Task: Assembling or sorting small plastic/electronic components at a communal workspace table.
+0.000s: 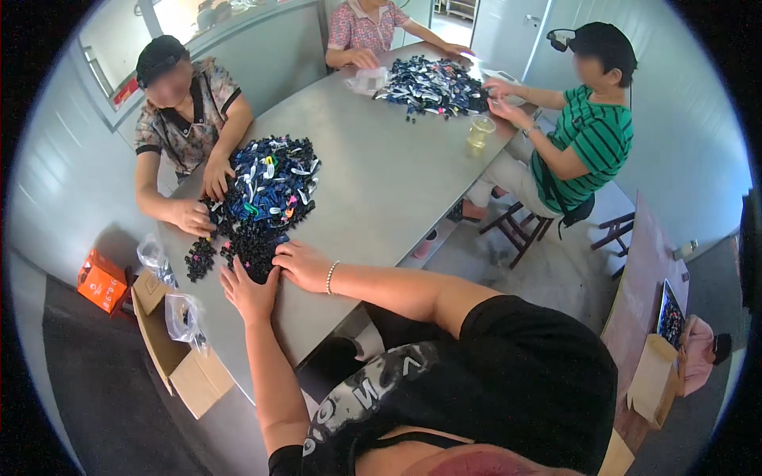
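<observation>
A heap of small dark plastic pieces (270,186), black and blue with white ones and a few bright ones mixed in, lies on the metal table (349,166). My left hand (251,295) is at the heap's near edge, fingers stretched apart over a spread of small black pieces (252,244). Beside it, my right hand (302,266) lies low on the tabletop, its fingertips against the same black pieces. Neither hand visibly grips a piece, though the fingertips partly hide what lies beneath. The exact kind of the pieces is too small to tell.
Across the heap, a co-worker's hands (205,198) touch the same pieces. Two other people sit around a second heap (432,86) at the far end, near a cup of yellowish liquid (479,132). An open cardboard box (198,382) stands by the table's left edge, with plastic bags (186,319).
</observation>
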`<state>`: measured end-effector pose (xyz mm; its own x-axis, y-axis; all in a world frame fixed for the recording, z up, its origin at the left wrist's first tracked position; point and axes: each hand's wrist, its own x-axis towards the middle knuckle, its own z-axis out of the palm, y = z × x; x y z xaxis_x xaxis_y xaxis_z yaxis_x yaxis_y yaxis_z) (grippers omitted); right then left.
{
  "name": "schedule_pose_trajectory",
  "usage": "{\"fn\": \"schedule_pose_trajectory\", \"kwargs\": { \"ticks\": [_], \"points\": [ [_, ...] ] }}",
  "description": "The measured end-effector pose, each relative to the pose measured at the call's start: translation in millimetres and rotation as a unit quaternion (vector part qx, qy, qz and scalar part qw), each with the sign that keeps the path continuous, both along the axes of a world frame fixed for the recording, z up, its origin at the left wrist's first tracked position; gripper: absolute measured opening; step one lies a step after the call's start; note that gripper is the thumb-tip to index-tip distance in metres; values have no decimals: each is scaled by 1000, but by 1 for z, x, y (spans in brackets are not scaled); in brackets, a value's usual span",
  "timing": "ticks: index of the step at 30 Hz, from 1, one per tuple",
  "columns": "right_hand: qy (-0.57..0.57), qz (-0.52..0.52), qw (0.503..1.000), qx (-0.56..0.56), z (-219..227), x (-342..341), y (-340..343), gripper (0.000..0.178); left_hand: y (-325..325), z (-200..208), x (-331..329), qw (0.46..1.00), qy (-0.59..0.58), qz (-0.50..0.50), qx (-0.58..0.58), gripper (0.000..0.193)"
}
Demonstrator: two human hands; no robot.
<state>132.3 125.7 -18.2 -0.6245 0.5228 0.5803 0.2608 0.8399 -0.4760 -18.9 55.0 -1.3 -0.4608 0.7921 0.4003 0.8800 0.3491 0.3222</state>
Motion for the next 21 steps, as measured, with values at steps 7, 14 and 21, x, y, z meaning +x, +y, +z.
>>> {"fn": "schedule_pose_trajectory", "kwargs": {
  "ticks": [7,14,21],
  "points": [
    [49,-18,998,-17,1,-16,-1,39,3,-14,-21,984,-48,-154,76,74],
    [14,16,1000,13,-1,-41,16,25,-6,-3,-17,959,-214,-150,107,63],
    [139,39,988,-51,-21,-34,33,23,-8,1,-18,936,-291,-43,194,33]
  ]
}}
